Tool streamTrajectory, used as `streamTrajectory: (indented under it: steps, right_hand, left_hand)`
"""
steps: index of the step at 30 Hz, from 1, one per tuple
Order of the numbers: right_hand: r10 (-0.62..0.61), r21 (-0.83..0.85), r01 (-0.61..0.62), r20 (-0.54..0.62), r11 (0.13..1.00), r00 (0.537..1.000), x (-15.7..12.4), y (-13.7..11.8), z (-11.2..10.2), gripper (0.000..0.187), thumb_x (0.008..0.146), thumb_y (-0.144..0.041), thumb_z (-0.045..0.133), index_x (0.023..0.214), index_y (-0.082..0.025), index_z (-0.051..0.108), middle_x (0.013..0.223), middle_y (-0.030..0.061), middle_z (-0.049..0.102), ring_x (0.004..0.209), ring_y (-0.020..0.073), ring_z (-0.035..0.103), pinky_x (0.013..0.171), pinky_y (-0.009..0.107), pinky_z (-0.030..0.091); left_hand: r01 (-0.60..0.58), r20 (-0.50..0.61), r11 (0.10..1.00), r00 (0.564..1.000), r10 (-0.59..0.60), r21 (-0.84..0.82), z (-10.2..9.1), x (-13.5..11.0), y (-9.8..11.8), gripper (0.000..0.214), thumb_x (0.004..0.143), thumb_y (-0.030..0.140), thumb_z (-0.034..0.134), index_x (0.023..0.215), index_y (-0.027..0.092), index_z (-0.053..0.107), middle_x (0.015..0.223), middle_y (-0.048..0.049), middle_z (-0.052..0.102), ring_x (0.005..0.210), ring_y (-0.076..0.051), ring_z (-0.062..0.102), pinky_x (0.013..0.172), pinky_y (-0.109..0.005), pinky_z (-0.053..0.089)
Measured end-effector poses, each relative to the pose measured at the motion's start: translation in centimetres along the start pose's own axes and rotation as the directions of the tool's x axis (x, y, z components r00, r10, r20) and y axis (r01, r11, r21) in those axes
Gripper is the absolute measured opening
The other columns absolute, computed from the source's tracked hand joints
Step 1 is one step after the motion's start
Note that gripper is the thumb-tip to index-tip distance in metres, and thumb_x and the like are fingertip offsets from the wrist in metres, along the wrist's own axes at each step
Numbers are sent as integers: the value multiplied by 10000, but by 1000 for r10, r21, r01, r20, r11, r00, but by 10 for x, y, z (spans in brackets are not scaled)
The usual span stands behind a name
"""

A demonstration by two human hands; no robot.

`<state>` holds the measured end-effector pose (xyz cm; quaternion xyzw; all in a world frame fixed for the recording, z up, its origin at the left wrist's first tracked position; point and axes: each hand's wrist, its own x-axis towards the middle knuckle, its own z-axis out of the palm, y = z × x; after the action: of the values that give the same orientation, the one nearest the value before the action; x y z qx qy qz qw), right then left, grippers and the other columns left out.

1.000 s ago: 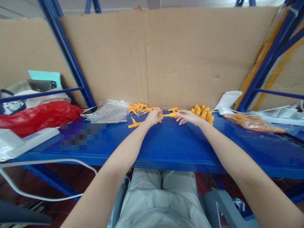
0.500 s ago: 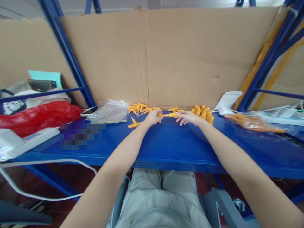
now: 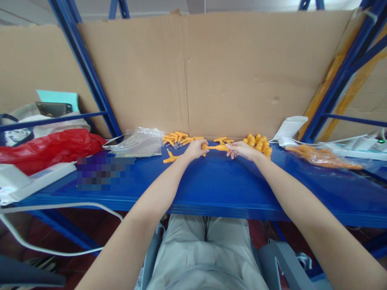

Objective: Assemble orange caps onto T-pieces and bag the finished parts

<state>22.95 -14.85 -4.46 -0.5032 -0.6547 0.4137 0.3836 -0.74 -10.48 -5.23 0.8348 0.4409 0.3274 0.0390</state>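
Note:
My left hand (image 3: 196, 149) is closed on the T-shaped end of a yellow plastic piece with a ribbed or threaded shaft (image 3: 211, 147). At its other end, the fingers of my right hand (image 3: 242, 150) pinch a smooth yellow sleeve (image 3: 222, 148) that lines up with the shaft. Just behind lie loose yellow T-shaped pieces (image 3: 223, 139). Left of my left hand is a pile of yellow T-handles (image 3: 178, 137) with silver, twisted or chain-like metal parts, and one more T-handle (image 3: 171, 158) lies nearer me. Stubby yellow pieces (image 3: 256, 141) are grouped beside my right hand.
A cardboard sheet (image 3: 229, 72) stands behind the blue table (image 3: 223, 185). Clear plastic bags (image 3: 139, 141) and a red bag (image 3: 54, 145) lie to the left. On the right are a bag of yellow pieces (image 3: 323, 156) and a white power strip (image 3: 356, 149).
My right hand has shifted slightly right along the piece, and its fingers have drawn closer together at the sleeve's end. More of the sleeve now shows. My left hand stays nearly in place.

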Motion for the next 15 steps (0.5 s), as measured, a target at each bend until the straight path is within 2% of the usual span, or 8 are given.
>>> streamTrajectory:
  steps: [5,8,10,13,15]
  right_hand:
    - [33,11,-33,18,999,999,-1,-2,0,378,887,-494,655,739,-147,647,658,66,711,463,88,578,437,184,405]
    - [10,34,-10,-5,999,1000,-3,-4,-1,256,854,-406,721,924,-166,666,806,58,751,514,89,608,459,182,425]
    - [-27,26,28,-44,999,999,-3,-4,-2,243,814,-324,769,972,-169,666,856,49,759,529,81,607,473,180,428]
    - [-76,-30,74,-71,997,995,-2,-5,-2,174,824,-295,755,889,-146,695,842,56,765,515,70,580,490,186,417]
    - [-81,-59,77,-64,995,995,-1,-5,-2,210,863,-337,713,812,-133,713,805,69,765,501,72,568,512,198,425]
  left_hand:
    - [-9,-9,1000,1000,9,11,1,1,-2,249,722,158,729,970,164,702,839,-15,690,796,-173,647,776,-288,501]
    - [-4,-7,1000,1000,4,22,2,2,-3,267,730,169,722,997,160,702,815,-12,684,782,-171,647,752,-277,500]
    - [-5,-6,1000,1000,5,28,3,3,-4,269,736,172,718,1004,157,701,808,-14,684,778,-170,645,744,-273,499]
    - [-16,-24,999,1000,17,31,4,4,-5,256,736,166,714,991,164,698,817,-15,690,780,-164,642,753,-271,500]
    - [-23,-36,999,999,24,31,5,5,-7,253,735,169,713,987,172,693,811,-8,691,770,-160,638,756,-272,502]
